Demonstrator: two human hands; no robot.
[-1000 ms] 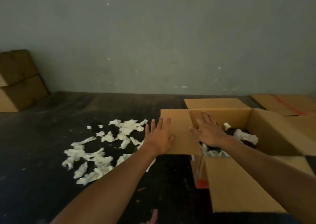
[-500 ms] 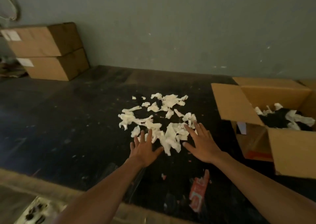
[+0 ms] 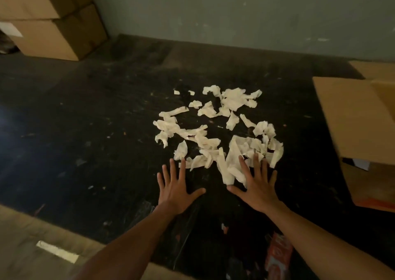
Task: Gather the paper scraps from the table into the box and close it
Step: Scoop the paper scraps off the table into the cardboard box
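A loose heap of white paper scraps point(image 3: 215, 130) lies spread on the dark table point(image 3: 96, 130). My left hand point(image 3: 174, 191) is flat and open, fingers apart, at the near edge of the heap, its fingertips just touching the nearest scraps. My right hand point(image 3: 256, 188) is also open with spread fingers, its fingertips over the scraps at the heap's near right side. Neither hand holds anything. The open cardboard box point(image 3: 354, 119) stands at the right edge, its flap raised; its inside is out of view.
Two stacked cardboard boxes point(image 3: 49, 21) stand at the far left against the grey wall. A red wrapper point(image 3: 277, 256) lies near the table's front edge between my forearms. More cardboard point(image 3: 376, 69) sits behind the open box.
Both hands left the box and came to the near side of the scrap heap. My view turned left, so the box has slid to the right edge.
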